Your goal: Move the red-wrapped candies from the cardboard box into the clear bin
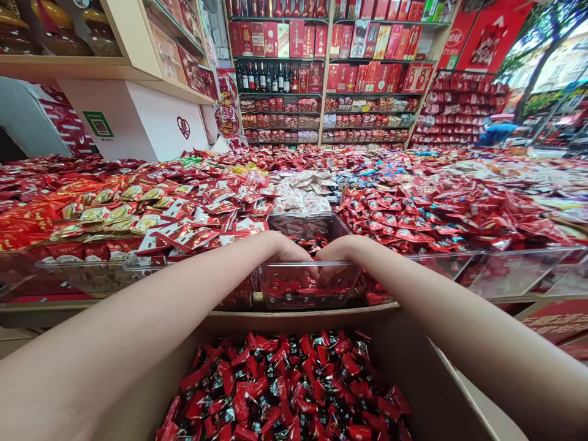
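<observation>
My left hand (294,250) and my right hand (334,251) reach over the front rim of a clear plastic bin (266,282). Bent at the wrists, they come close together inside it. Through the front wall their fingers show dimly, stretched down among small red-wrapped candies (285,293); I make out nothing gripped, though the fingertips are partly hidden. Below my forearms stands an open cardboard box (404,361), holding a heap of twist-wrapped red and black candies (285,392).
Red packets (390,220) pile up right of the bin, white packets (305,193) behind it, red-and-white packets (188,233) left. Clear bin fronts (441,264) line the counter edge. Shelves of bottles and boxes (294,40) stand behind; a wooden cabinet (138,58) overhangs upper left.
</observation>
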Demonstrator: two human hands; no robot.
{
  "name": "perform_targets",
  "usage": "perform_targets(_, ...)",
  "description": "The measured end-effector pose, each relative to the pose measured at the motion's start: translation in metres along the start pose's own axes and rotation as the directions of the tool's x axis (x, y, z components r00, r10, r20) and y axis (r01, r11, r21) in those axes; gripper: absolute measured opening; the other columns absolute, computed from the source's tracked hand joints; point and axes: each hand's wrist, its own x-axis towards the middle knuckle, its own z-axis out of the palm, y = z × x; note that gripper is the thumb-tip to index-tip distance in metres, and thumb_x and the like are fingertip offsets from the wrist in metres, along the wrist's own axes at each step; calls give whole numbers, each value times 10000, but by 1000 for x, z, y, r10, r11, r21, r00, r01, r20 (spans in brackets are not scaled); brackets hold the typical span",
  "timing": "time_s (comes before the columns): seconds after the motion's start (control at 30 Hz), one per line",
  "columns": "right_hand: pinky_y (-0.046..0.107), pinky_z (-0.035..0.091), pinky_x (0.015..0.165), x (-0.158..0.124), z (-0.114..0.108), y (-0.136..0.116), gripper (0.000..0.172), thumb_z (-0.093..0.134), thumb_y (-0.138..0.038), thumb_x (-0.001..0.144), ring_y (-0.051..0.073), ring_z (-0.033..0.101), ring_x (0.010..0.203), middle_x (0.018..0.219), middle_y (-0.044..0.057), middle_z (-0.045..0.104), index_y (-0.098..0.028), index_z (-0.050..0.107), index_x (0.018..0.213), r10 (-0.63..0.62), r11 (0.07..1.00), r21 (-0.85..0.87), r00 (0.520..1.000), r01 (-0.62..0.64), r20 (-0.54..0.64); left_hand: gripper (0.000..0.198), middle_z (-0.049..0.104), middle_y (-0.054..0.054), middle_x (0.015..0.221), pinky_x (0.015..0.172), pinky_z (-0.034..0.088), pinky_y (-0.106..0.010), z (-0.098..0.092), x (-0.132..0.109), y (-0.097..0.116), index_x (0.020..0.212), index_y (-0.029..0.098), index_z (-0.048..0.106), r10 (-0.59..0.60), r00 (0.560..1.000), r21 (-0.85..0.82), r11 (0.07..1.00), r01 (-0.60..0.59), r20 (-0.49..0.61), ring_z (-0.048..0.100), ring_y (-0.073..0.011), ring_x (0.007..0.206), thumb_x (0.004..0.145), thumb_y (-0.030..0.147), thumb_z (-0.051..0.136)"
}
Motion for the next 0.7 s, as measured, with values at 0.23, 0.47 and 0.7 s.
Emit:
perform_targets(0.23, 257, 457, 489, -5, 2, -3, 333, 576, -355, 579, 123, 551, 538, 652, 20, 569, -123, 547, 815, 27, 999, 42, 1000, -27, 15, 302, 622, -7, 576, 558, 465, -309, 1, 1, -1, 743, 207, 591, -25, 998, -28, 999, 26, 54, 564, -179, 543, 585, 448, 505)
perform_targets(0.47, 242, 450, 467, -1, 2, -3, 300, 560, -346, 599, 117, 545, 509, 597, 11, 564, -122, 545, 797, 15, 998, 58, 1000, -16, 15, 299, 606, -4, 529, 542, 468, -314, 1, 3, -3, 708, 205, 593, -31, 997, -36, 999, 34, 75, 557, -178, 517, 588, 460, 493)
perform_targets(0.7, 229, 442, 454, 1, 1, -2, 274, 561, -329, 598, 117, 544, 502, 576, 4, 561, -128, 546, 784, -20, 999, 47, 1000, 20, -2, 291, 620, 2, 556, 559, 467, -308, 2, 0, -2, 750, 211, 595, -14, 999, -23, 1000, 15, 43, 563, -173, 541, 573, 433, 526)
